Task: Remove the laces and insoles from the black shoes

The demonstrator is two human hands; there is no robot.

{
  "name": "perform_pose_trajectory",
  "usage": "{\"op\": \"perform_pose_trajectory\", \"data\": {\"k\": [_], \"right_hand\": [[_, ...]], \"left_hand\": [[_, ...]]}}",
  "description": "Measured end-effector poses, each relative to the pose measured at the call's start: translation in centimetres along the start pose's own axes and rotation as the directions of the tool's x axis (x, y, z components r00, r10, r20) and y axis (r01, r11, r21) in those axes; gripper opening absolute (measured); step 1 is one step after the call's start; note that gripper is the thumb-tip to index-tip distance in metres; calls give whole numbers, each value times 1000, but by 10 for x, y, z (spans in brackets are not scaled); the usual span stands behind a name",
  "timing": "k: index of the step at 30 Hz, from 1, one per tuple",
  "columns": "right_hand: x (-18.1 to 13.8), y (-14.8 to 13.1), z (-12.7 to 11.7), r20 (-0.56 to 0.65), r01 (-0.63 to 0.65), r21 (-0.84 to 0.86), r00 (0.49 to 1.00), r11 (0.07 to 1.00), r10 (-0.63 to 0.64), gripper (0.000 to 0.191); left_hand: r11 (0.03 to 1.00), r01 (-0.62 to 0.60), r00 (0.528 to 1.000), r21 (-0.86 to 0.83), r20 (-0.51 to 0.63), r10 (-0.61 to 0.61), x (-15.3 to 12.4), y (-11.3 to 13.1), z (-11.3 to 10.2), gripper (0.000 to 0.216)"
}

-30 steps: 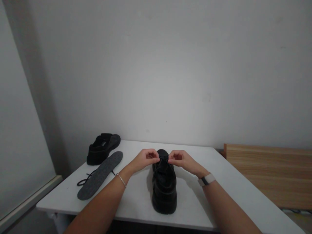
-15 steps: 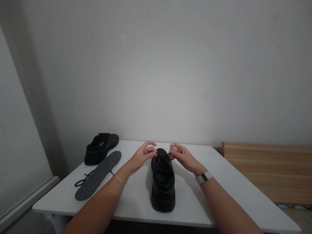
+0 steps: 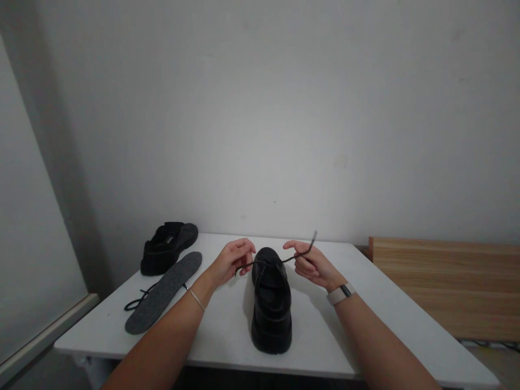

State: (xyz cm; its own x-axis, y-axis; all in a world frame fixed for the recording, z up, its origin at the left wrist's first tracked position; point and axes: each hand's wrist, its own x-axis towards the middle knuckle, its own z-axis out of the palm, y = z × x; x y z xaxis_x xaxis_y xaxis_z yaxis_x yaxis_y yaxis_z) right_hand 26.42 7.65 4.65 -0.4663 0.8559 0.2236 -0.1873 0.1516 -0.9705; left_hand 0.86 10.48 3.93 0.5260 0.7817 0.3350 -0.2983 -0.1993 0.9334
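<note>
A black shoe (image 3: pixel 271 303) stands on the white table (image 3: pixel 227 336), heel toward me, toe toward the wall. A thin black shoelace (image 3: pixel 266 264) runs across its toe end. My left hand (image 3: pixel 231 262) pinches the lace's left end beside the shoe. My right hand (image 3: pixel 311 262) pinches the right end, and the lace tip sticks up past its fingers. The lace is stretched almost straight between both hands.
A second black shoe (image 3: pixel 168 247) lies at the table's far left corner. A grey insole (image 3: pixel 164 291) lies in front of it over another loose black lace (image 3: pixel 136 301). A wooden board (image 3: pixel 442 284) lies right of the table. A white wall stands behind.
My hands have drawn apart from over the shoe's toe end, pulling the lace ends outward. The lace now stretches between them, its right tip raised.
</note>
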Motion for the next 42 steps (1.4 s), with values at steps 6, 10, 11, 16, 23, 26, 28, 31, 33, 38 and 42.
{"op": "perform_pose_trajectory", "data": {"k": [6,10,11,16,23,26,28,31,33,38,42], "right_hand": [[7,13,0,6,-83,-187,996,979,86,34],[8,15,0,-7,-76,-289,997,954,77,30],[8,15,0,-6,-68,-309,998,949,69,30],[11,19,-3,2,-9,-370,1000,929,10,26],[18,29,-5,-59,103,-352,989,930,-132,23],[18,26,-5,-61,135,-304,985,943,-160,21],[17,24,-5,-69,155,-247,982,956,-178,20],[15,18,-7,-103,200,-131,971,971,-214,19],[13,14,-10,-142,243,-51,958,969,-248,20],[7,4,-22,-270,349,70,909,935,-319,23],[4,4,-26,-265,320,55,918,946,-295,29]], "left_hand": [[981,46,999,186,10,-49,5,-10,-2,37],[959,63,998,276,8,-68,5,-14,1,38],[955,58,998,292,9,-64,5,-14,2,38],[940,10,1000,341,-4,-9,4,-14,4,33],[954,-68,991,292,-90,98,8,-15,3,28],[981,-66,993,185,-89,83,9,-14,3,29],[995,-59,994,86,-85,66,7,-11,4,31],[996,-50,995,-72,-91,44,4,-5,5,42],[986,-51,994,-161,-101,34,1,0,4,46],[959,-65,991,-276,-134,29,-1,9,-5,52],[959,-107,985,-261,-159,66,-2,12,-14,41]]}}
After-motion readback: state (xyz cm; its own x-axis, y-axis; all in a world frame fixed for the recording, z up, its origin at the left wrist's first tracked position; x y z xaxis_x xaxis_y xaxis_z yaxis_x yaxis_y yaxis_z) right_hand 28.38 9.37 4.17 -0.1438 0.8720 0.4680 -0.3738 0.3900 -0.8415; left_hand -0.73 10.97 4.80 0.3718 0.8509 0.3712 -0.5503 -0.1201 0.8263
